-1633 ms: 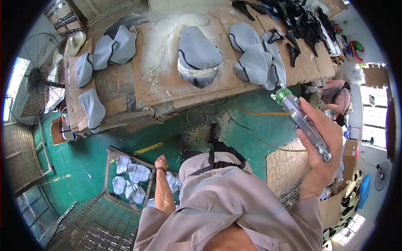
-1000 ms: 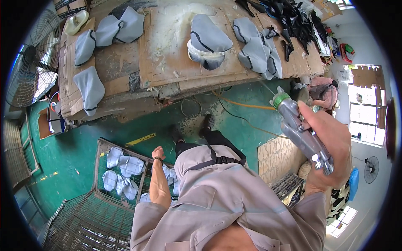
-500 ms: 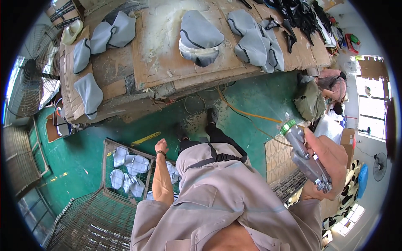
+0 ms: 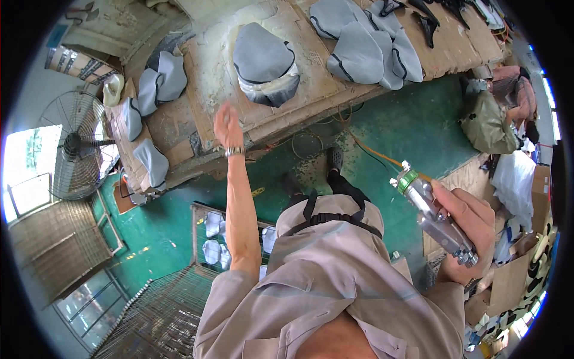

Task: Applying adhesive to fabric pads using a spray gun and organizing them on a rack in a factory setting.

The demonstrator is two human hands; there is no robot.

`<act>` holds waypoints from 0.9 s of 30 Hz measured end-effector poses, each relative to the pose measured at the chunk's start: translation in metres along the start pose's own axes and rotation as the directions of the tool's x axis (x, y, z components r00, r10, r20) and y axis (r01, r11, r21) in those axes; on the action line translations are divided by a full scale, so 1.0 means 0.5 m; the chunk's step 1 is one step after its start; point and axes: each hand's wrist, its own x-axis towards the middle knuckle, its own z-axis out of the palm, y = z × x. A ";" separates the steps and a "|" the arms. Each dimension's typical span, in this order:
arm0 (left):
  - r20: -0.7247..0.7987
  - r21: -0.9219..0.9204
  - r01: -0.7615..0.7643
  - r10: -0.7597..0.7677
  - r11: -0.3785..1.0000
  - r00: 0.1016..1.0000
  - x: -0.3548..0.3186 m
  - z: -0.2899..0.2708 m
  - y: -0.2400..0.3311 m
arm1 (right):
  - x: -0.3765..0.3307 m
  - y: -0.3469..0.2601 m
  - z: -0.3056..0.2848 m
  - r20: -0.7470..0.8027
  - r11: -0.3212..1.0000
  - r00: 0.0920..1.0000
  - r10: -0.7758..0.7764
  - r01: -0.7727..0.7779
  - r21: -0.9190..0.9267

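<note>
My right hand (image 4: 471,221) is wrapped around a metal spray gun (image 4: 426,206) with a green ring, held out to the right above the floor. My left hand (image 4: 228,127) reaches over the table's near edge, its fingers extended and holding nothing. Just beyond it, a grey saddle-shaped fabric cover (image 4: 260,54) with a black edge line tops a small pile, whose lower layers look whitish and dark. My left fingers stay apart from this pile. More grey covers (image 4: 357,57) lie overlapping to its right, and others (image 4: 171,76) are at the left.
The cardboard-topped table (image 4: 335,99) carries white residue and black saddle-shaped parts (image 4: 426,27). A hose (image 4: 382,157) trails across the green floor. Wire racks (image 4: 161,317) stand at lower left, grey pieces (image 4: 213,251) on one. A large fan (image 4: 72,140) is left; a person (image 4: 514,96) is at right.
My left hand has moved up and forward from beside my waist to over the table edge. The view has shifted and turned. The spray gun stays in my right hand.
</note>
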 end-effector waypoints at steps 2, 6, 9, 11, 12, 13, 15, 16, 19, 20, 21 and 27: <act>0.014 0.089 -0.058 0.057 0.994 0.998 0.067 0.045 0.080 | 0.001 0.038 -0.021 0.082 0.997 0.996 -0.019 0.012 0.079; 0.157 0.565 -0.260 0.207 0.783 0.966 0.116 0.146 0.146 | -0.001 0.110 -0.054 -0.014 0.997 0.998 0.055 -0.054 0.061; 0.236 0.707 -0.301 0.188 0.640 0.954 0.144 0.151 0.091 | -0.002 0.162 -0.077 0.000 0.998 0.999 0.038 -0.038 0.048; 0.242 0.695 -0.231 0.081 0.681 0.967 0.148 0.155 0.064 | 0.003 0.183 -0.089 -0.066 0.996 0.994 0.083 -0.080 0.049; 0.251 0.698 -0.237 0.078 0.676 0.965 0.153 0.150 0.052 | 0.007 0.195 -0.100 -0.067 0.994 0.993 0.093 -0.089 0.056; 0.264 0.658 -0.240 0.079 0.714 0.961 0.165 0.144 0.044 | 0.017 0.213 -0.110 0.004 0.990 0.998 0.066 -0.066 0.122; 0.279 0.605 -0.239 0.079 0.759 0.957 0.180 0.138 0.034 | 0.031 0.233 -0.115 0.007 0.990 0.999 0.048 -0.049 0.134; 0.275 0.610 -0.234 0.074 0.757 0.958 0.183 0.141 0.033 | 0.039 0.238 -0.114 0.013 0.989 0.999 0.046 -0.047 0.139; 0.295 0.578 -0.213 0.042 0.788 0.955 0.194 0.139 0.031 | 0.066 0.263 -0.121 -0.074 0.999 0.997 0.032 -0.030 0.028; 0.305 0.571 -0.203 0.024 0.796 0.952 0.193 0.136 0.029 | 0.076 0.264 -0.120 -0.068 0.999 0.997 0.019 -0.017 0.031; 0.315 0.562 -0.191 0.005 0.805 0.949 0.190 0.137 0.030 | 0.085 0.262 -0.115 -0.127 0.999 0.991 0.029 -0.026 0.026; 0.284 0.545 -0.175 0.016 0.820 0.959 0.184 0.139 0.032 | 0.126 0.243 -0.112 -0.043 0.930 0.929 0.368 -0.367 0.026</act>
